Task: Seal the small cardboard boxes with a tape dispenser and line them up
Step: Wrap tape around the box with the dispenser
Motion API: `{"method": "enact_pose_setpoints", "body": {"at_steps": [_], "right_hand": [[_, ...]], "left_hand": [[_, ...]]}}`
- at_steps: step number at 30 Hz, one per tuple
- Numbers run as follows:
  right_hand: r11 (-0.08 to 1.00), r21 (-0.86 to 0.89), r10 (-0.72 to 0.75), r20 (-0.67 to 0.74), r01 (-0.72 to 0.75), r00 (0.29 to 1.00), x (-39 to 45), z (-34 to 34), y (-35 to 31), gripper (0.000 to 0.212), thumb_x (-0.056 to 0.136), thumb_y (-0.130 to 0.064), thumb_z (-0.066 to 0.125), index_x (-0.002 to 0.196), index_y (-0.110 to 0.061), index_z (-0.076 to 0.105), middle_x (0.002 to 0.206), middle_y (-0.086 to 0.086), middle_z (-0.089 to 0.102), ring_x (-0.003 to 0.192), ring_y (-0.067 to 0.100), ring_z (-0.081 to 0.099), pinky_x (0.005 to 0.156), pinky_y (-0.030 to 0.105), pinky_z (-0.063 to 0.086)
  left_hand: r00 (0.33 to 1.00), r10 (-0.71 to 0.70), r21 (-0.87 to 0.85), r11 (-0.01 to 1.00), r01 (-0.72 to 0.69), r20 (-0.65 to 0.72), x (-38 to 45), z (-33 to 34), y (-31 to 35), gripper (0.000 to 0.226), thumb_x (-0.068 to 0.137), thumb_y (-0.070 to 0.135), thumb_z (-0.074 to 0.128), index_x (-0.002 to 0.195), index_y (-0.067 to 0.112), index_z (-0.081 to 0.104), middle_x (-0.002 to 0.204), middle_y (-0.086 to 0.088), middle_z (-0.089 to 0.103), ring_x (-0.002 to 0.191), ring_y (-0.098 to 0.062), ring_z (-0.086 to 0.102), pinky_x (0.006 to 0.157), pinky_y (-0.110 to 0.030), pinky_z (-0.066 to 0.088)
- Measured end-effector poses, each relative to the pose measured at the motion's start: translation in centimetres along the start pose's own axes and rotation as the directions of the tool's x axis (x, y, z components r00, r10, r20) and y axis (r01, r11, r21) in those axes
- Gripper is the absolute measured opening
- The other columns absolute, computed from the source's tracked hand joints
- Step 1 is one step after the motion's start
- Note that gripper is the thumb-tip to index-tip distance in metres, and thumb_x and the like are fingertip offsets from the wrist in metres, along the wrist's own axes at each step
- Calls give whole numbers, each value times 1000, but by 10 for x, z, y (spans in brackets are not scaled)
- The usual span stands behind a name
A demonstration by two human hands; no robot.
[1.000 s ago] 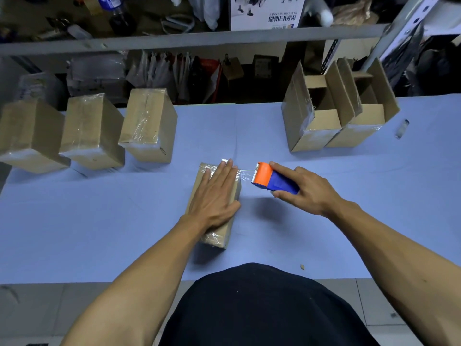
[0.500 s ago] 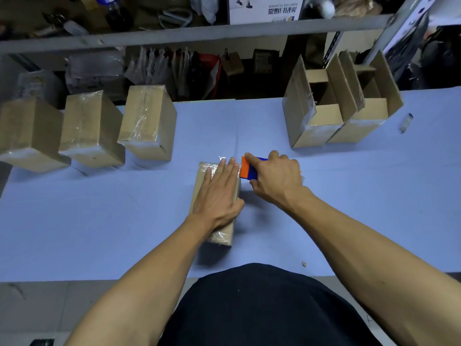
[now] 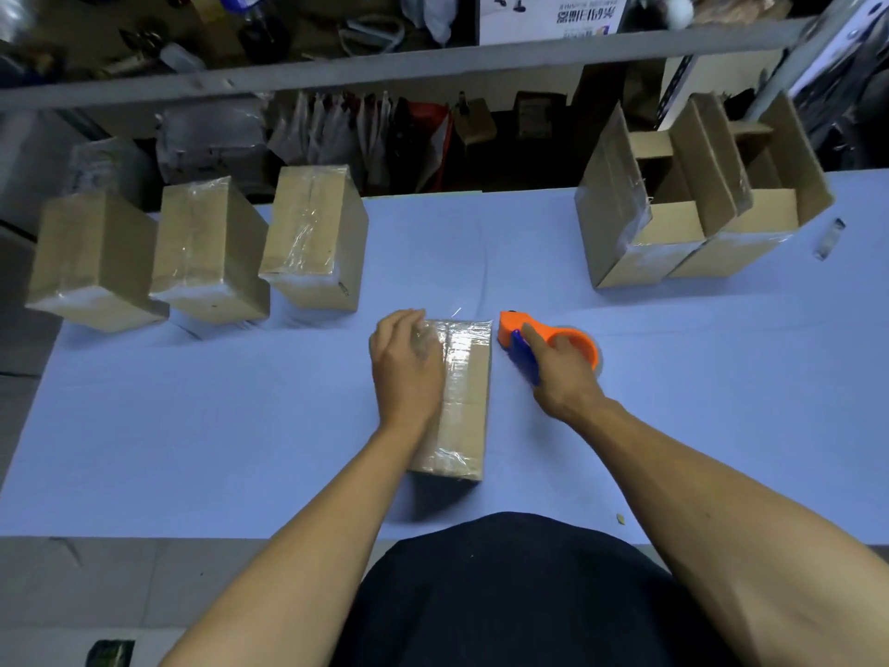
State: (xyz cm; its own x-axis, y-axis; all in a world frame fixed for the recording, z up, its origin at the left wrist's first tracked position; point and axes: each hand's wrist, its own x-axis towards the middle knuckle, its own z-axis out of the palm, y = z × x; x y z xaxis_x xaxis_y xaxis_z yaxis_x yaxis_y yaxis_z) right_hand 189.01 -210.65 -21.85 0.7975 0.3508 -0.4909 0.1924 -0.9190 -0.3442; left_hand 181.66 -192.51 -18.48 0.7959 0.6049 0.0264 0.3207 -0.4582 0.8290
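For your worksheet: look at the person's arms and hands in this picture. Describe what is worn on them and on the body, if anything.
Both forearms are bare up to the edge of the picture, with no sleeves showing. The left hand and right hand have no gloves; no watch, bracelet or ring is visible. The only clothing in view is a dark, near-black garment over the torso at the bottom of the picture.

Single head-worn view, steeply down over the table (image 3: 192, 426) (far shelf probably blurred).

The tape dispenser (image 3: 546, 341) is showing orange with a blue handle; the brown boxes (image 3: 312, 238) (glossy under clear tape) are sitting on a pale lavender-blue table (image 3: 192, 402).
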Motion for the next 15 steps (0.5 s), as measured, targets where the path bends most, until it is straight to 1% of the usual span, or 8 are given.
{"method": "enact_pose_setpoints", "body": {"at_steps": [2,3,5,7,9,12,13,15], "right_hand": [[999,51,-4,44,1,999,-1,7,3,82,84,2,57,155,-20,24,120,21,54,101,37,57,77,38,46],[999,41,2,21,-2,1000,-2,8,3,77,83,1,57,152,-19,31,119,21,55,101,38,57,74,37,44],[999,-35,19,-131,-24,991,-4,8,1,54,82,-3,58,135,-12,51,113,20,55,98,38,55,69,32,35],[1000,-12,2,-284,-6,959,-6,3,-8,31,85,-6,55,116,-5,61,104,19,59,91,38,56,66,32,32],[988,140,-22,-329,72,944,-8,-1,-22,18,90,-8,52,102,-5,65,93,15,65,83,35,59,62,34,35],[899,432,71,-314,76,947,-8,-3,-40,18,91,-11,53,90,-2,69,84,13,68,81,31,60,63,33,37],[851,521,109,-297,66,949,-8,-4,-45,20,91,-12,53,88,-1,70,82,15,68,82,31,61,64,33,40],[752,658,161,-244,41,956,-7,-1,-52,23,89,-13,54,92,-4,74,84,10,72,88,28,66,77,36,52]], "left_hand": [[989,-148,-13,989,148,-11,7,-6,-4,28,94,13,60,122,13,62,128,1,53,119,-12,50,98,-15,34],[984,-176,-13,984,176,-10,9,-8,-7,26,94,14,62,120,13,62,127,1,52,115,-12,51,95,-14,35],[982,-191,-13,981,191,4,12,-9,-11,20,93,17,64,112,15,61,121,1,53,107,-11,53,86,-14,36],[976,-217,-16,976,218,24,14,-6,-12,14,94,19,63,107,17,61,117,2,56,103,-12,58,77,-11,39],[963,-267,-34,963,268,32,19,-4,-10,15,94,19,61,109,16,62,115,0,61,98,-14,61,71,-8,38],[938,-344,-28,938,345,40,26,-3,-5,24,94,20,60,116,13,65,115,0,66,92,-13,60,79,-18,40],[932,-360,-29,932,361,43,28,-3,-4,24,94,21,61,116,12,67,114,1,67,95,-13,60,82,-19,41],[926,-375,-28,926,376,41,32,-4,-1,22,93,23,61,109,12,71,109,1,70,98,-14,60,85,-21,41]]}}
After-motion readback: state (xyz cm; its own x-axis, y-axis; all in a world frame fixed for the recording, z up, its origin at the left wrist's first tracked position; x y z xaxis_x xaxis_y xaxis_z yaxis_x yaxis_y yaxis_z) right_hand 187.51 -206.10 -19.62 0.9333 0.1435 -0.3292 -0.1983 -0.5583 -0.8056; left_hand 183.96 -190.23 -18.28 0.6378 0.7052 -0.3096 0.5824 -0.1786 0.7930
